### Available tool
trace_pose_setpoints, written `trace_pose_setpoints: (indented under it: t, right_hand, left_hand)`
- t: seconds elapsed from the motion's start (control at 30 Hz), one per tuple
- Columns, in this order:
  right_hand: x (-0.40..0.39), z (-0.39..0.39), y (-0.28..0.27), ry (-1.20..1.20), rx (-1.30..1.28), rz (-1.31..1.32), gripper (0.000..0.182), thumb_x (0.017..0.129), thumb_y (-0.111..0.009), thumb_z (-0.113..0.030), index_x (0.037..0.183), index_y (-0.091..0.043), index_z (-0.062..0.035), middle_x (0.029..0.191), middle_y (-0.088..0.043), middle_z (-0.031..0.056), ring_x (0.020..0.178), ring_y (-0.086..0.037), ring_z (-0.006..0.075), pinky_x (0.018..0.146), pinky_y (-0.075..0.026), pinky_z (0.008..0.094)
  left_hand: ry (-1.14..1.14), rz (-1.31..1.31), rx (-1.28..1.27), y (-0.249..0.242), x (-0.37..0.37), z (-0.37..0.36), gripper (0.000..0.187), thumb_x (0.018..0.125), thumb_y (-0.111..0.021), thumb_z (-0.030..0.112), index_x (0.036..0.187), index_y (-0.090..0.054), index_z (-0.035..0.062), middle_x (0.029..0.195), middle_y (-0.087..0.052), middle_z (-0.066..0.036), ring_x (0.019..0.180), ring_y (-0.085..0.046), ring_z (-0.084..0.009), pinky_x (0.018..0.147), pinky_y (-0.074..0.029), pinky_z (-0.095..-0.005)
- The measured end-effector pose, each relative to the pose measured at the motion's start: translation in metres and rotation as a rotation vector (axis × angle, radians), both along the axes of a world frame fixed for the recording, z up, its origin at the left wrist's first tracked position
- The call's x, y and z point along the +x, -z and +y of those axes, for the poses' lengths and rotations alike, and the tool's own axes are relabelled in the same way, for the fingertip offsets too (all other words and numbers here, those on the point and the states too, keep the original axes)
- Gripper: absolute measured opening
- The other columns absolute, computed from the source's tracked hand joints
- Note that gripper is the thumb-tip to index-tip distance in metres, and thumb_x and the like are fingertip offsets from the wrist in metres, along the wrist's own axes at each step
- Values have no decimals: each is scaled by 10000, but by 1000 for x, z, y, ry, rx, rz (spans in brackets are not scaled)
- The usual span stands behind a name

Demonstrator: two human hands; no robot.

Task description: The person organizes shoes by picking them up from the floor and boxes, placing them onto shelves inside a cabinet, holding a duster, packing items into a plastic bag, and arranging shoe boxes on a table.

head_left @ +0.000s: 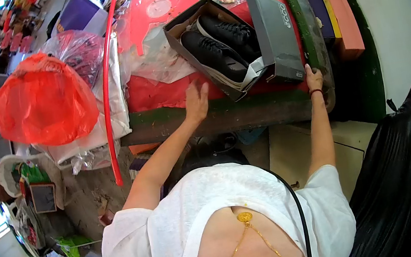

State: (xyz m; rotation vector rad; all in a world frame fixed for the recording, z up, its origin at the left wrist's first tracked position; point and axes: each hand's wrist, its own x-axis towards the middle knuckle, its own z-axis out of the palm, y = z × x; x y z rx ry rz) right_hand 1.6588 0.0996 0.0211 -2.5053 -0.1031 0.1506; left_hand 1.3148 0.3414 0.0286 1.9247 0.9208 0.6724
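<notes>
A pair of black lace-up shoes [217, 47] lies in an open dark shoebox [190, 59] on the table. The grey lid [275, 38], marked "ecco", stands tilted against the box's right side. My left hand [196, 100] is open, fingers apart, over the red table cover just left of the box's near corner. At the table's right corner, beside the lid's lower edge, my right hand [314, 78] has its fingers curled in. What those fingers hold, if anything, is hidden.
Clear plastic wrapping [158, 61] spreads left of the box. A long red strip [108, 90] and a red plastic bag [44, 99] are at the left. Other boxes [339, 12] stand beyond the right edge. Black plastic sheeting [400, 152] hangs at lower right.
</notes>
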Motion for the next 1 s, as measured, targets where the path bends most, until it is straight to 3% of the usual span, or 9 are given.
trace_pose_setpoints:
  t: [0.13, 0.23, 0.3, 0.43, 0.6, 0.7, 0.77, 0.87, 1.0]
  right_hand:
    - [30, -4, 30, -26, 183, 436, 682, 716, -605, -490, 1072, -513, 83, 1034, -555, 218, 979, -524, 304, 834, -393, 375]
    - [10, 11, 3, 298, 514, 596, 629, 698, -635, -471, 1031, -544, 55, 962, -585, 153, 867, -561, 268, 777, -413, 367]
    - [6, 17, -12, 294, 374, 488, 578, 699, -649, -453, 985, -563, 42, 907, -600, 121, 775, -581, 245, 668, -444, 353]
    - [22, 1, -7, 94, 760, 855, 534, 669, -723, -344, 1032, -538, 1, 940, -583, 96, 799, -570, 210, 581, -470, 338]
    - [31, -15, -11, 205, 902, 780, 441, 740, -670, -274, 1061, -553, 5, 1106, -535, 121, 978, -513, 254, 803, -416, 377]
    - [40, -28, -7, 160, 994, 742, 440, 732, -675, -283, 1059, -560, -11, 1087, -550, 102, 956, -525, 245, 763, -429, 355]
    - [39, -33, -9, 151, 941, 751, 455, 717, -685, -299, 1045, -563, -9, 1058, -562, 93, 928, -532, 228, 676, -442, 347]
    - [20, -24, -15, 150, 755, 712, 468, 703, -692, -335, 1030, -569, -24, 997, -576, 84, 783, -544, 186, 492, -379, 307]
    - [-6, -6, -16, 100, 432, 626, 512, 683, -694, -387, 1021, -571, -23, 911, -572, 48, 623, -483, 128, 419, -275, 255]
  left_hand:
    - [-55, 61, -334, -20, 34, -5, 676, 814, -489, 437, 1236, -293, -53, 1187, -429, -225, 1125, -402, -303, 899, -348, -403]
    - [-105, 212, -678, -12, 55, -3, 678, 775, -523, 384, 1214, -276, -70, 1165, -439, -207, 1045, -463, -348, 828, -395, -486]
    - [-134, 89, -903, -32, 62, 1, 550, 703, -546, 220, 1147, -356, -45, 1020, -502, -201, 969, -499, -349, 712, -470, -471]
    - [-163, 78, -1117, -36, 60, 14, 288, 614, -509, -4, 896, -457, -29, 871, -513, -173, 761, -555, -349, 528, -492, -478]
    - [-98, -75, -798, -61, 0, 38, 220, 653, -460, -22, 855, -545, -37, 686, -552, -83, 554, -545, -169, 455, -451, -302]
    - [-10, 66, -797, -87, -59, 62, 238, 676, -436, -6, 880, -556, -25, 687, -548, -63, 549, -542, -159, 446, -474, -286]
    - [38, 110, -732, -102, -101, 73, 259, 681, -452, 1, 910, -572, -6, 679, -538, -6, 576, -495, -80, 500, -367, -199]
    - [59, 316, -668, -82, -161, 95, 326, 675, -438, -3, 983, -545, -17, 800, -567, -67, 697, -532, -122, 596, -422, -256]
    - [-138, 490, 106, -79, -192, 85, 384, 721, -487, 65, 1094, -458, -18, 1026, -508, -204, 920, -514, -280, 803, -396, -368]
